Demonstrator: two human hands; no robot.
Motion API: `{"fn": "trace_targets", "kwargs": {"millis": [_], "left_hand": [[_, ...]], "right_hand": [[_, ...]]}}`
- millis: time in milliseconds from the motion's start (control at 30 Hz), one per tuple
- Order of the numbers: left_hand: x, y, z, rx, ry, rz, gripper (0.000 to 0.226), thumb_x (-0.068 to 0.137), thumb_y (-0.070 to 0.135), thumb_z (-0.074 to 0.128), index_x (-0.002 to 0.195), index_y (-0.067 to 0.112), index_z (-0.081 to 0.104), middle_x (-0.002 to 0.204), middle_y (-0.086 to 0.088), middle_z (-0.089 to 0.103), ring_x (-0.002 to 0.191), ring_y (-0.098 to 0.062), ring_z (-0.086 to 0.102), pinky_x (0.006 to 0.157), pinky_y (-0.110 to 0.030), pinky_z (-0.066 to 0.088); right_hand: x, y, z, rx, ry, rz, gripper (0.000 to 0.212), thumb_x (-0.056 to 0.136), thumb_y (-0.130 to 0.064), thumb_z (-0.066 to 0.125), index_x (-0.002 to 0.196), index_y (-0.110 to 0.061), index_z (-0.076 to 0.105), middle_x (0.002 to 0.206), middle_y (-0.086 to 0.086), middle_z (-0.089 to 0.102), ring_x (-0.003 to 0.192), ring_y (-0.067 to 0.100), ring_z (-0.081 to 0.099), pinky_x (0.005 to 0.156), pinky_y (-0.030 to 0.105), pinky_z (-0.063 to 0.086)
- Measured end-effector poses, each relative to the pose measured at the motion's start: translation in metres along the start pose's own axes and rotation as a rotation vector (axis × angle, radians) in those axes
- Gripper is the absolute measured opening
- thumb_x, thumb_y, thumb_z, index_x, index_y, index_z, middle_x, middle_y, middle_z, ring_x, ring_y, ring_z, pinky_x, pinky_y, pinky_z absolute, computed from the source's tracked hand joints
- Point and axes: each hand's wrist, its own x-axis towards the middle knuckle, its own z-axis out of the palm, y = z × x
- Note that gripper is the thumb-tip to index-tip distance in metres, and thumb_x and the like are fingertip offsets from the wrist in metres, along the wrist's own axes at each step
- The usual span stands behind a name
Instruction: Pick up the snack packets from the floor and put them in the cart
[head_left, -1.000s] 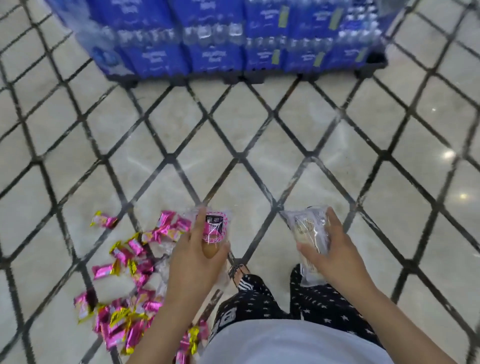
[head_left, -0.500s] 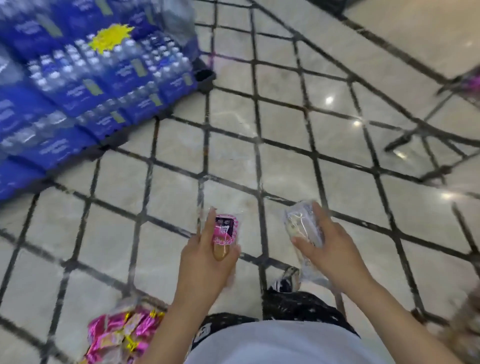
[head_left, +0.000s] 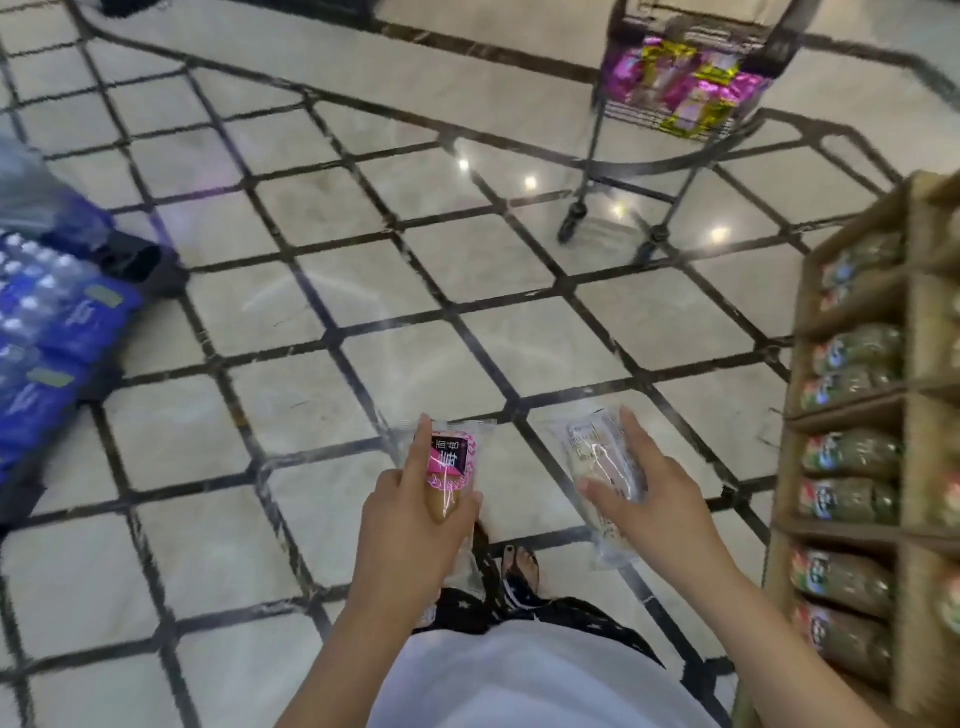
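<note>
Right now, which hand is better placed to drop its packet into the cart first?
Probably the right hand: the cart stands ahead toward the right. It grips a clear-wrapped snack packet; the left hand grips a pink-labelled packet, farther from the cart.

Both of the person's bare arms reach forward at about waist height, well apart and roughly level. The left forearm angles up to the left hand, which grips a clear plastic packet with a pink-and-black label. Its index finger lies straight along the packet's left edge and the thumb presses the right side. The right forearm comes in from the lower right. The right hand holds a clear plastic packet of pale contents, index finger raised along its right edge, thumb across the front.
</note>
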Motion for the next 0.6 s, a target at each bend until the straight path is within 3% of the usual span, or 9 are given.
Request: {"fn": "trace_targets", "kwargs": {"millis": [133, 300, 600], "left_hand": [[0.057, 0.032, 0.007, 0.039, -0.064, 0.072, 0.084, 0.089, 0.057, 0.057, 0.151, 0.051, 0.001, 0.101, 0.005, 0.053, 0.091, -0.010, 0.055, 0.074, -0.025, 0.044], [0.149, 0.073, 0.013, 0.081, -0.136, 0.151, 0.087, 0.087, 0.060, 0.057, 0.151, 0.051, 0.000, 0.099, 0.003, 0.053, 0.093, -0.015, 0.056, 0.082, -0.034, 0.049], [0.315, 0.171, -0.009, 0.195, -0.234, 0.376, 0.085, 0.090, 0.054, 0.057, 0.155, 0.042, 0.002, 0.102, 0.000, 0.050, 0.094, -0.018, 0.052, 0.072, -0.027, 0.036]], "right_hand": [[0.030, 0.001, -0.020, 0.039, 0.055, 0.069, 0.090, 0.082, -0.055, 0.066, 0.151, -0.047, 0.009, 0.109, 0.001, 0.055, 0.098, 0.014, 0.051, 0.081, 0.027, 0.040], [0.092, -0.011, -0.052, 0.084, 0.152, 0.137, 0.090, 0.082, -0.050, 0.068, 0.152, -0.043, 0.012, 0.126, 0.009, 0.055, 0.115, 0.023, 0.053, 0.090, 0.029, 0.042], [0.213, -0.075, -0.110, 0.182, 0.280, 0.214, 0.088, 0.083, -0.054, 0.065, 0.151, -0.048, 0.009, 0.133, 0.003, 0.051, 0.124, 0.022, 0.048, 0.088, 0.030, 0.041]]}}
